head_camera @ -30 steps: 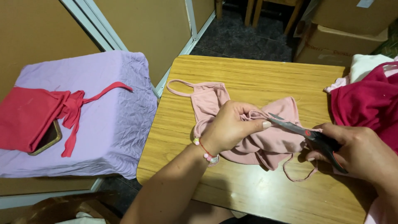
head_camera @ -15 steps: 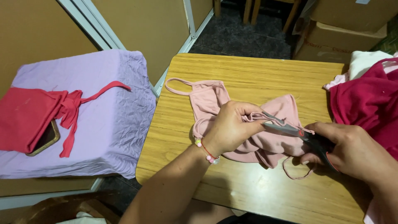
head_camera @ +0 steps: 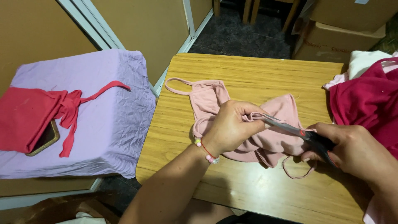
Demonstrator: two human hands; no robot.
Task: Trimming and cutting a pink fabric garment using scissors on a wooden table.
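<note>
Two hands at work on one garment, mid-table.

Item: pale pink, thin-strapped stretch-fabric top point(head_camera: 248, 124), lying crumpled on the yellow-brown wooden table point(head_camera: 257, 70). Long axis runs roughly left to right, one strap loop trailing toward the table's far left corner, another loop hanging off the near edge of the bundle.

Left hand point(head_camera: 230, 128): closed in a pinch on a raised fold of the pink top at its upper middle, lifting that fold clear of the rest; a beaded bracelet with a red cord point(head_camera: 206, 150) sits at the wrist.

Right hand point(head_camera: 352, 147): wrapped shut around the dark handles of a pair of scissors point(head_camera: 296, 132), low on the right. Blades point left and slightly up, tips touching or just beside the pinched fold; whether the blades are parted cannot be told.

Relation: the fold lies directly left of the scissor tips, in line with the blades; the left hand is the nearer one to it.

Adjacent: dark red cloth heap point(head_camera: 369, 103), right edge of table; lilac cloth-covered box point(head_camera: 103, 124), left, bearing a red tied fabric piece point(head_camera: 37, 118).
</note>
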